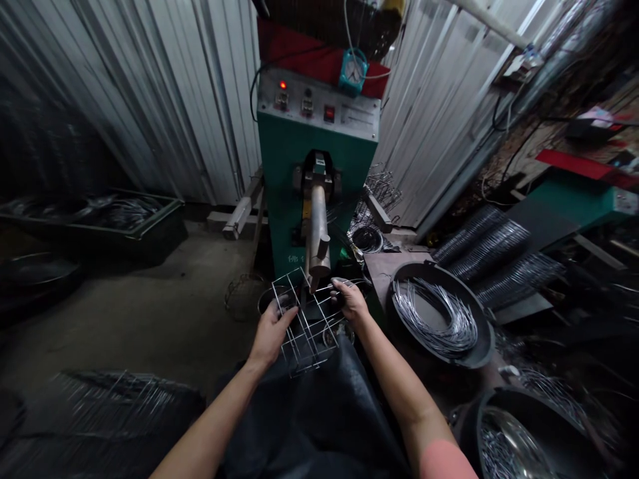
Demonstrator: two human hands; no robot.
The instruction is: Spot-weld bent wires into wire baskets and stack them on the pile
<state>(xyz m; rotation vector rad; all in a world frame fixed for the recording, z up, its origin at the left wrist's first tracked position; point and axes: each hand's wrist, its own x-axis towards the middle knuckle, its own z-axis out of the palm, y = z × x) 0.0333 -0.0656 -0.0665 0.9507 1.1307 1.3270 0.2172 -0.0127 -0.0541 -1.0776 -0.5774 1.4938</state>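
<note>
A wire rack [305,327] of thin crossed metal rods is held just in front of the green spot welding machine [279,159]. My left hand [272,326] grips its left side, the thumb lying over the wires. At the far right edge of the rack, my right hand [351,299] has its fingers closed; whether they pinch the rack or a separate wire is too small to make out. The machine's thick metal arm [318,223] points down toward me, its copper tip [312,289] close to the rack's upper edge.
To the right stands a black pan [399,322] with curved wires, and lower a dark basin [479,416] with small metal pieces. Bundled wire rings [504,239] lie beyond. At left are a green-edged bin [150,229] and a stack of wire racks [130,406]. A red lamp [283,84] glows on the machine.
</note>
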